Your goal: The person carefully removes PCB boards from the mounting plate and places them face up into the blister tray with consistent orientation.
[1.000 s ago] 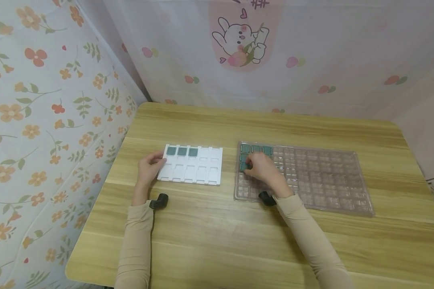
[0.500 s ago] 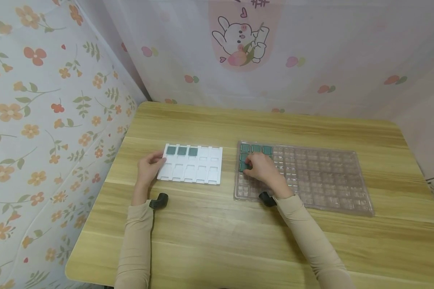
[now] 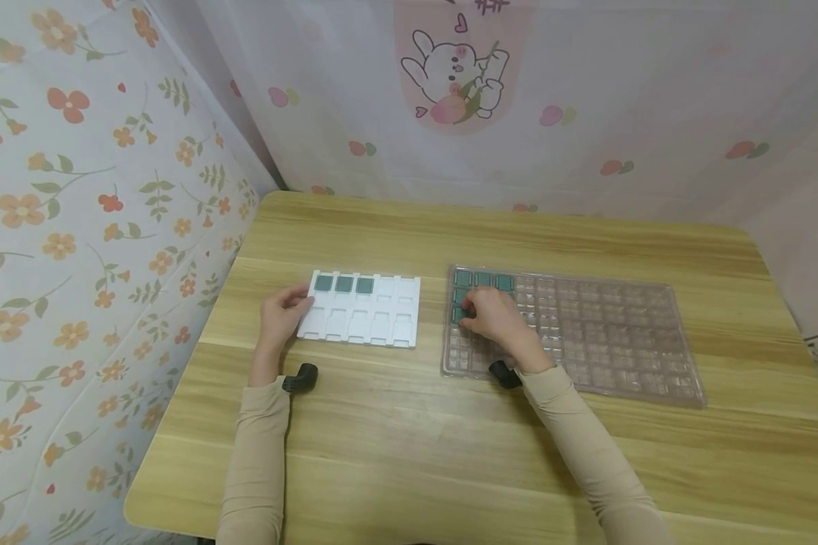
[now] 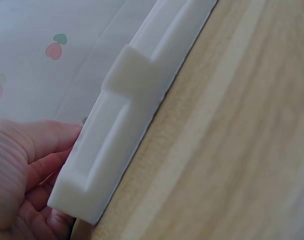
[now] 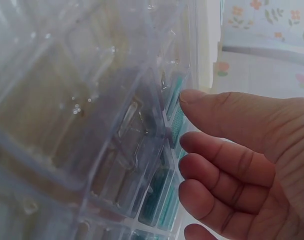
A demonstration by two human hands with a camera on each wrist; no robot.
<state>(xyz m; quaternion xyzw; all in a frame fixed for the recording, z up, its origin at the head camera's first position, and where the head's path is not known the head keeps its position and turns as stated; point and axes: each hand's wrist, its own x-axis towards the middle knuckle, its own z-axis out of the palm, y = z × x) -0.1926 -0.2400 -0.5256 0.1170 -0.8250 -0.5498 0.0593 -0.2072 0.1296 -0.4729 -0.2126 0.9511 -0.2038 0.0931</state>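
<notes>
My left hand (image 3: 281, 316) holds the left end of a white plastic tray (image 3: 389, 311), thumb along its rim and fingers curled beside it in the left wrist view. Three green square circuit boards (image 3: 344, 284) lie in that tray's back row. At the left side of a clear plastic tray (image 3: 627, 341), my right hand (image 3: 499, 316) pinches a small green circuit board (image 3: 457, 315) seated in a pocket. In the right wrist view, thumb and forefinger straddle the board (image 5: 177, 121), the other fingers curled below. Part of the tray behind my right hand is hidden.
More green boards (image 3: 483, 280) sit in the clear tray's back left pockets. Both trays lie flat on a wooden table (image 3: 395, 446), with a strip of wood between them. Black wrist cameras (image 3: 301, 378) stick out from the cuffs. Patterned curtains (image 3: 586, 113) hang behind and at the left.
</notes>
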